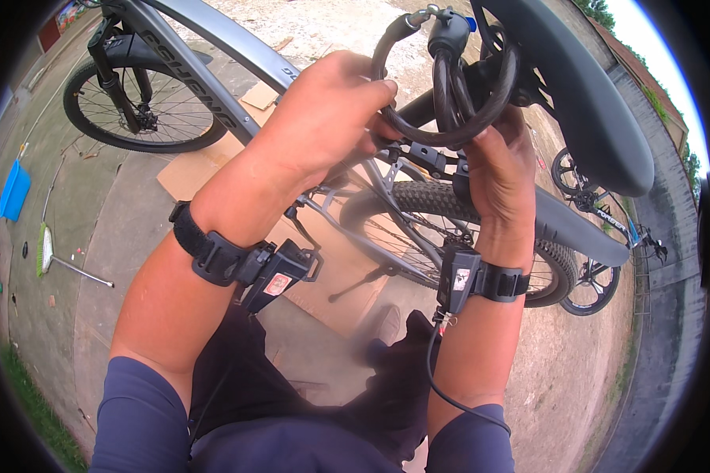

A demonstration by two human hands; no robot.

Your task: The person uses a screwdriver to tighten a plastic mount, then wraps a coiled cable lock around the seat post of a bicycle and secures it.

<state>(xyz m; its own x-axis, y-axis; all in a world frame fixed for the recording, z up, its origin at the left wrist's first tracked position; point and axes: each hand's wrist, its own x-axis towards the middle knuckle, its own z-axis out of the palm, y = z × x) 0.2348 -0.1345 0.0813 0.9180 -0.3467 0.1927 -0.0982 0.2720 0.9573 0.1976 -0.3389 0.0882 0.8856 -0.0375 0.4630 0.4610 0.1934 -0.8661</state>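
A dark cable lock (450,139) is looped in coils beneath the saddle (599,102) of a grey bicycle (233,39). Its black lock head (450,33), with a blue end, sits at the top of the coils. My left hand (331,110) pinches the left side of the loop between thumb and fingers. From below, my right hand (503,173) closes on the lower right of the coils, its thumb against the cable and its other fingers partly hidden behind. Under my hands are the rear wheel (442,197) and the grey rear mudguard (580,232).
Flattened cardboard (323,296) lies below the bicycle, whose front wheel (146,102) is at the far left. A second bicycle (596,276) stands to the right by a grey wall (670,236). A broom (46,248) and a blue dustpan (14,191) are on the left.
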